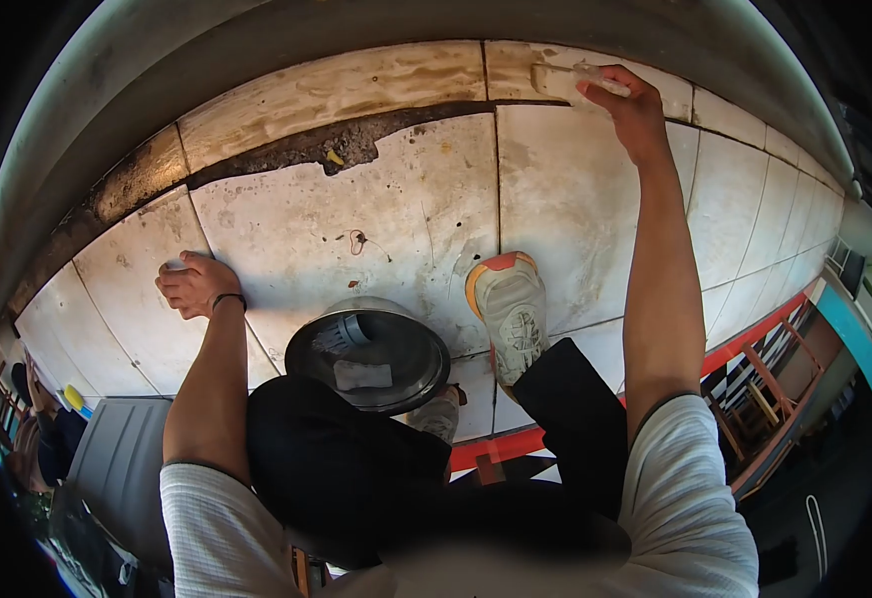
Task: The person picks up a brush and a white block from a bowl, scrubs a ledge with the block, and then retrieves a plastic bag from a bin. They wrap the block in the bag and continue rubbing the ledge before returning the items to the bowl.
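My right hand (627,105) is stretched far forward, its fingers closed around a pale, flat-ended tool (555,80). The tool lies against the stained skirting tile (516,62) at the foot of the wall. At the left, my left hand (196,285), with a dark band at the wrist, rests low over the white floor tiles. Its fingers are curled around a small whitish thing that I cannot make out. By my knee stands a dark metal basin (424,374). A blue-and-white bristled brush (344,334) and a white block (363,375) lie inside it.
A broken strip (296,149) of dark, dirty floor runs along the wall, with a yellow scrap in it. Loose bits and a reddish loop (357,242) lie on the tiles. My shoe (511,309) stands right of the basin. A grey box (122,478) is at left; wooden furniture (770,399) stands right.
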`<state>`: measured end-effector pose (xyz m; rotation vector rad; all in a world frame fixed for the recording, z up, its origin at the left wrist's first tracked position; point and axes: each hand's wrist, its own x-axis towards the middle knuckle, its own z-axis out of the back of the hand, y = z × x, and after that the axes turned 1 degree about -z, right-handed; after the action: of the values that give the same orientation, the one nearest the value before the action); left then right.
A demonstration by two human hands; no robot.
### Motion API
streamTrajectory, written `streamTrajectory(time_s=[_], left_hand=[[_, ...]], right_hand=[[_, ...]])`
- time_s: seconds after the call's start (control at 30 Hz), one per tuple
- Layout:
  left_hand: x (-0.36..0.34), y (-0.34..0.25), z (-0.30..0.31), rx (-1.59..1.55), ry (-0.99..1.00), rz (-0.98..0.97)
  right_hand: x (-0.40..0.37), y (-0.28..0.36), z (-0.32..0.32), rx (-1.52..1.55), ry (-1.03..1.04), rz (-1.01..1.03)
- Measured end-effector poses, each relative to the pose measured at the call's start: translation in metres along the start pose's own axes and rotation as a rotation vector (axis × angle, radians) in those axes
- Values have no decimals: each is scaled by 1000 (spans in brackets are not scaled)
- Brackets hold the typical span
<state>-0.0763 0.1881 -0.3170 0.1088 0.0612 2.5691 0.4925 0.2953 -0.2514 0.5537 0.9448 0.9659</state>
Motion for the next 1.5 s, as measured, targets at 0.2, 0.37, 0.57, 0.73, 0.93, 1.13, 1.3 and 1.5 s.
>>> streamTrajectory(time_s=[0.2,0.37,0.57,0.73,0.93,1.13,1.3,1.5], left_hand=[[4,4,-9,28,-48,-15],[0,6,-3,59,-20,-11],[2,4,-3,64,-27,-12],[3,0,-8,69,-33,-23],[2,2,-6,52,-41,-15],[4,5,-7,67,-37,-16],[2,3,-3,74,-21,-11],[4,6,-3,62,-15,-1]], right_hand=[[16,33,-8,-271,179,78],[13,20,-16,-178,213,106],[10,8,11,108,275,-15],[15,18,-37,-128,202,78],[11,11,-9,-165,155,36],[-6,21,0,-3,123,-95],[12,17,-29,-123,147,11],[15,1,-9,-60,164,69]])
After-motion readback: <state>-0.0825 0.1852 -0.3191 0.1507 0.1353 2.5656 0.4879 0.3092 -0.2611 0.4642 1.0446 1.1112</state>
